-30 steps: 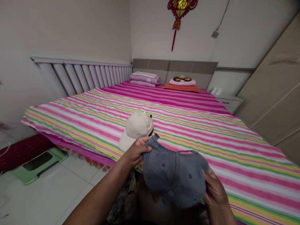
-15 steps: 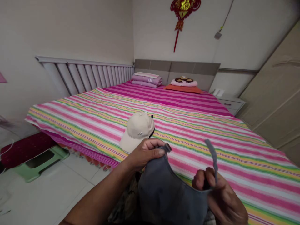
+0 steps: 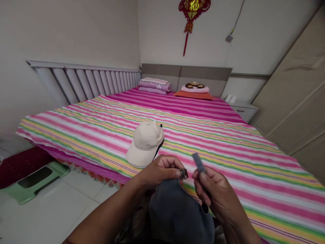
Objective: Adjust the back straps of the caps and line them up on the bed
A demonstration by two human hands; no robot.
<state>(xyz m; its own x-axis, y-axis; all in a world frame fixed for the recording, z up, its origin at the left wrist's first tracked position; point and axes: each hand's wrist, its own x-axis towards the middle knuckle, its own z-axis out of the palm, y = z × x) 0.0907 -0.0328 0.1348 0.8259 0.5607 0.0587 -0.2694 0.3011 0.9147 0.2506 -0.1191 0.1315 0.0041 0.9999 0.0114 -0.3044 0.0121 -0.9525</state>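
A dark grey-blue cap [image 3: 180, 210] hangs below my two hands, its back edge towards the bed. My left hand [image 3: 166, 171] pinches the small metal buckle [image 3: 183, 173] at one side of the opening. Between thumb and fingers, my right hand [image 3: 212, 186] grips the cap's grey strap [image 3: 198, 162], whose free end sticks up. Strap end and buckle are close but apart. Beyond my left hand a beige cap [image 3: 146, 142] rests on the bed, brim towards the lower left.
The bed [image 3: 228, 145] has a striped sheet. Folded purple bedding [image 3: 154, 86] and a pink pillow [image 3: 195, 88] lie by the headboard [image 3: 203, 74]. At left are a radiator [image 3: 88, 81] and a green stool [image 3: 38, 183]; a nightstand [image 3: 241, 110] stands at right.
My right hand has moved left and up, bringing the strap end nearer the buckle. The dark cap's opening has narrowed. My left hand keeps its pinch, and the view has shifted slightly.
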